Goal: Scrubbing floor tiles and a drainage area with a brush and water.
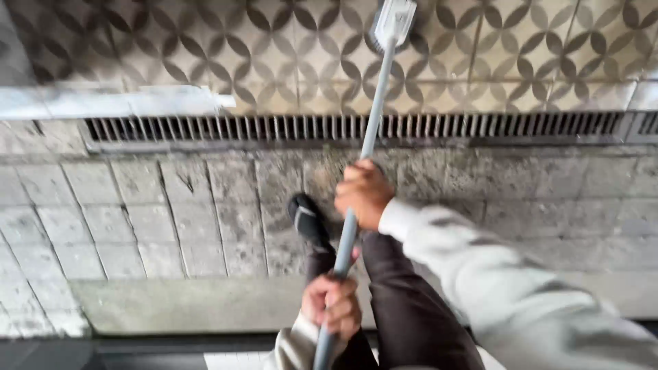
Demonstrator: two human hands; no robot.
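Observation:
A long grey-blue brush pole runs from near my body up to a white brush head that rests on patterned floor tiles. My right hand grips the pole partway up, its pale sleeve reaching in from the lower right. My left hand grips the lower end of the same pole. Between the hands I see my dark trouser leg and a black shoe on the grey paving.
A long metal drain grate crosses the ground between the patterned tiles and the stained grey paving blocks. A smooth concrete curb lies below the paving, with a dark strip under it.

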